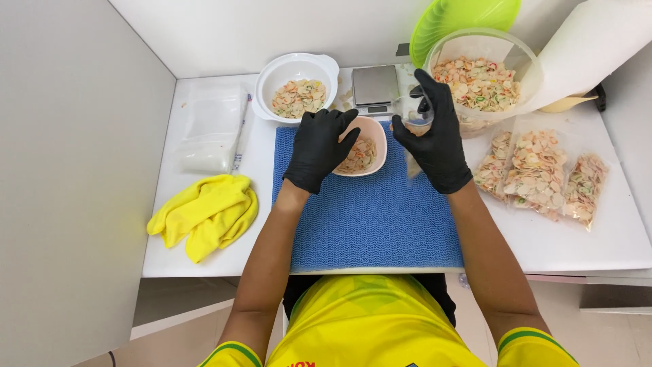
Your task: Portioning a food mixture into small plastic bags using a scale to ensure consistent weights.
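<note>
Blue mat (pixel 370 217) nearest, centred on white table (pixel 570 238). Yellow cloth (pixel 204 214) near left. Three filled clear bags (pixel 540 173) of mixed crackers lie right of mat. Left hand (pixel 319 146), black-gloved, rests on rim of small pink bowl (pixel 363 153) at mat's far edge, fingers curled over it. Right hand (pixel 435 136), gloved, grips small clear cup (pixel 414 112) just right of bowl. Farther: white bowl (pixel 295 88) far left, scale (pixel 375 88) centre, large clear container (pixel 482 78) far right.

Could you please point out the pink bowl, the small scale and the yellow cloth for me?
pink bowl (pixel 375 129): head view, on its right rim.
small scale (pixel 375 85): head view, on its platform.
yellow cloth (pixel 204 214): head view, on its middle fold.
</note>
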